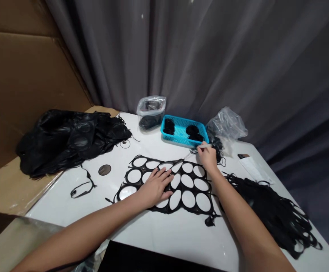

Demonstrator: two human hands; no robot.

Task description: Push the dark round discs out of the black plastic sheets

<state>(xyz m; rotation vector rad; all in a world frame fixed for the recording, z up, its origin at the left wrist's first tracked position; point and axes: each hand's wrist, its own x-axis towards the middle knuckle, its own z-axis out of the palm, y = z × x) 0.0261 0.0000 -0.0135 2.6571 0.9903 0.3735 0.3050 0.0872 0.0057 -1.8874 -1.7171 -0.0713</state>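
A thin black sheet punched with rows of oval holes (195,192) lies flat on the white table (164,234). My left hand (155,187) rests palm down on it, fingers spread, holding nothing. My right hand (207,156) pinches a slim metal pick (191,153), whose tip points down-left toward the sheet's top edge. Tangled black strands (217,151) lie just beyond that hand. A blue plastic basket (178,140) with black clumps in it stands close behind the pick.
A glossy black heap (73,141) lies at left, with a loose oval disc (104,170) and a black scrap (82,187) nearby. A stringy black pile (269,211) lies at right. Clear plastic bags (151,111) stand behind. Cardboard (31,75) and a grey curtain (181,49) bound the table.
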